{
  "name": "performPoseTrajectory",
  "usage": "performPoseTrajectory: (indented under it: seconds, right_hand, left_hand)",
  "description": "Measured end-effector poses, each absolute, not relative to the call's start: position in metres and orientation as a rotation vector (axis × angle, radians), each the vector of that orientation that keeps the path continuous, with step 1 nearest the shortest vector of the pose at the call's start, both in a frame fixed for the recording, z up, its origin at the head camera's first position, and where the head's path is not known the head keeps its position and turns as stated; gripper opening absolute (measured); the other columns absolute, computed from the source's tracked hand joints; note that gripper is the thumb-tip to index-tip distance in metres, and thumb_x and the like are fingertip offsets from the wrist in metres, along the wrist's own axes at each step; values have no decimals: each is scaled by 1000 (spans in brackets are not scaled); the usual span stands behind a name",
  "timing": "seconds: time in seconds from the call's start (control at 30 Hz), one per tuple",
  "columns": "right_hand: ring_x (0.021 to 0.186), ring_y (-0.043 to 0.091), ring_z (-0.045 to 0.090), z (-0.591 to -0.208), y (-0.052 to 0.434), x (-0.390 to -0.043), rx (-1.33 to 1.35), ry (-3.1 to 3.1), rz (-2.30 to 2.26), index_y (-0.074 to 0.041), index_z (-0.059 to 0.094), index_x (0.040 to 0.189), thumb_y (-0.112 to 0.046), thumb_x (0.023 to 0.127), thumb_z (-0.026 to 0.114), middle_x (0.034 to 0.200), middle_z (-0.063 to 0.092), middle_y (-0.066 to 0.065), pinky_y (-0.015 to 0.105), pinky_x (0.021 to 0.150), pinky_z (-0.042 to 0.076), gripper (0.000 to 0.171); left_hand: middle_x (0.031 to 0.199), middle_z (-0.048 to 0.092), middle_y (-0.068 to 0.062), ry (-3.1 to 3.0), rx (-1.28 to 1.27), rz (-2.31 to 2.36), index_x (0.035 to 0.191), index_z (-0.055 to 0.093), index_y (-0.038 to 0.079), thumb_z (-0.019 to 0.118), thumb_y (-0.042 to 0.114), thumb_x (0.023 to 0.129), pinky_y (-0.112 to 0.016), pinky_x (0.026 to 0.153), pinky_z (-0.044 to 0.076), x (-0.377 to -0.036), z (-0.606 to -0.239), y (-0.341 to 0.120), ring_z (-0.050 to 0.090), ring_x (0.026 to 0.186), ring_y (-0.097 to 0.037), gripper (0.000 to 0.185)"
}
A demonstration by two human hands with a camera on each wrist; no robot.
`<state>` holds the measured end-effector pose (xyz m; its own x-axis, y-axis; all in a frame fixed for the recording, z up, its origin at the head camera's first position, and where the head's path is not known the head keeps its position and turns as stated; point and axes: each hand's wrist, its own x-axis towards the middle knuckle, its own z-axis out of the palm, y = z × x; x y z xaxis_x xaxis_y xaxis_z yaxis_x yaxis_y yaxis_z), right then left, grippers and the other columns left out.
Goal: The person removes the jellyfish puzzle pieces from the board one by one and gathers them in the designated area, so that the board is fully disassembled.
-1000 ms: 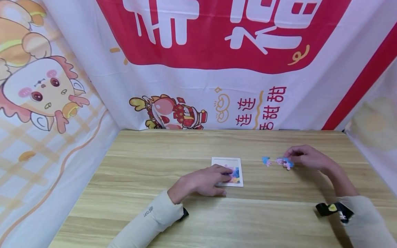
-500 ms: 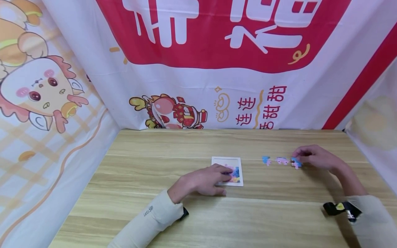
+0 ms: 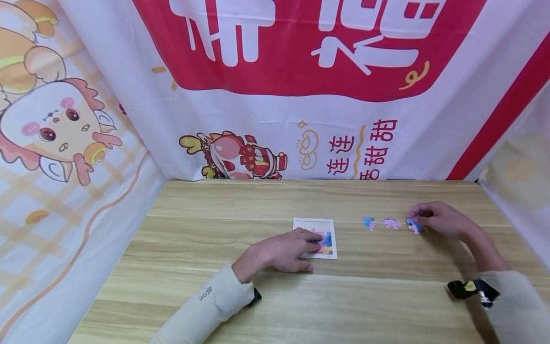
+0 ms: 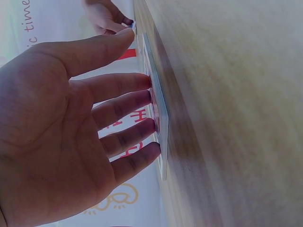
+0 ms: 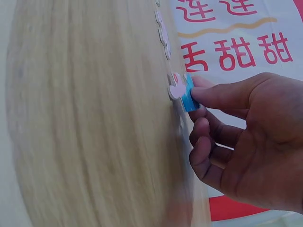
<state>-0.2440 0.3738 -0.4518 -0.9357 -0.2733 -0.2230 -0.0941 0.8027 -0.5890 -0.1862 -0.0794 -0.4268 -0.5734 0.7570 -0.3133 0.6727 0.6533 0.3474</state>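
Observation:
My left hand rests its fingertips on a white-framed jigsaw puzzle, partly covering the pink, blue and yellow picture in it. In the left wrist view the fingers of that hand are fairly straight and touch the puzzle board, which lies flat on the table. Off to the right, my right hand pinches a blue and pink puzzle piece between thumb and fingers. The right wrist view has this puzzle piece at the thumb tip, its blue edge gripped, the other fingers curled below.
Two loose puzzle pieces lie between the hands: a blue and pink piece and a mostly pink piece. The wooden table ends at a printed cloth behind, with more cloth at both sides.
The right hand has moved right with its puzzle piece, away from the mostly pink piece, which now lies apart from it. The left hand has stayed on the puzzle.

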Motion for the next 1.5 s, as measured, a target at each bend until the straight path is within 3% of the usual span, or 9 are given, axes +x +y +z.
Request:
performPoseTrajectory:
  seconds: [0.4,0.77,1.17,1.5]
  right_hand:
    - [101,31,56,-455,367,-243,-213,2735,-823,0,74,120,-10,106,62,109,70,16,32,80,47,22]
    - [102,32,56,-453,365,-240,-190,2721,-862,3,73,123,-13,107,61,113,70,20,32,78,47,25]
    - [102,29,60,-440,344,-239,-261,2774,-827,-4,76,121,-22,107,65,115,73,15,32,84,51,25]
    - [89,19,61,-434,306,-238,-402,2743,-928,-4,76,115,-14,104,67,108,74,12,26,67,52,18]
  left_hand:
    - [177,32,5,2439,1128,259,161,51,17,66,42,106,-41,134,31,-186,-427,-80,28,165,-21,62]
    - [177,31,6,2437,1127,262,162,50,18,66,43,106,-41,134,31,-186,-428,-80,27,165,-21,63]
    - [178,29,5,2426,1141,235,163,48,17,66,42,106,-40,135,28,-185,-426,-80,24,167,-21,65]
    - [179,27,4,2423,1174,256,165,45,17,65,42,107,-42,137,23,-185,-423,-88,23,167,-23,66]
